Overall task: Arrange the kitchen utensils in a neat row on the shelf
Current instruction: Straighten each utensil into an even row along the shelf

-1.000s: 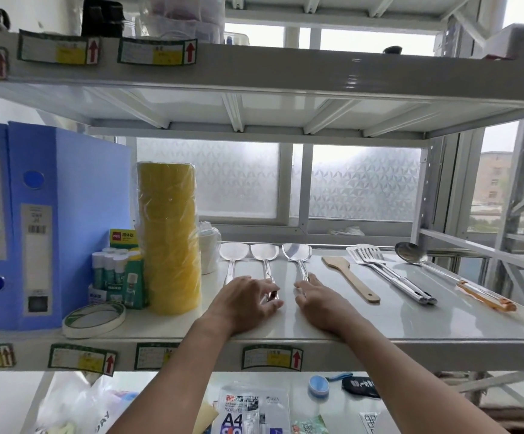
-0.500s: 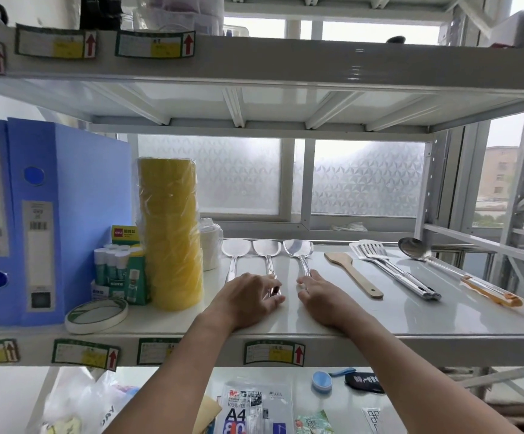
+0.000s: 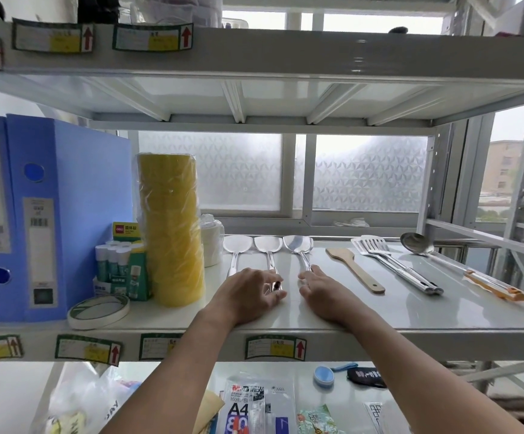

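Three steel spatulas lie side by side on the white shelf (image 3: 411, 311), heads to the back: left (image 3: 235, 244), middle (image 3: 267, 244), right (image 3: 298, 244). My left hand (image 3: 245, 294) covers the left spatula's handle, and its fingertips pinch the end of the middle handle. My right hand (image 3: 321, 292) lies over the right spatula's handle with its fingers curled on it. Further right, angled and spaced apart, lie a wooden spatula (image 3: 353, 267), a pair of slotted steel turners (image 3: 379, 252) and a ladle (image 3: 415, 244) with an orange handle.
A wrapped stack of yellow tape rolls (image 3: 169, 227), a white cup stack (image 3: 212, 242), glue sticks (image 3: 115, 260), a tape roll (image 3: 97, 310) and blue binders (image 3: 44, 214) fill the shelf's left. The upper shelf hangs close overhead. Stationery lies on the shelf below.
Both hands stay on the spatula handles in nearly the same pose. Only the view has shifted slightly.
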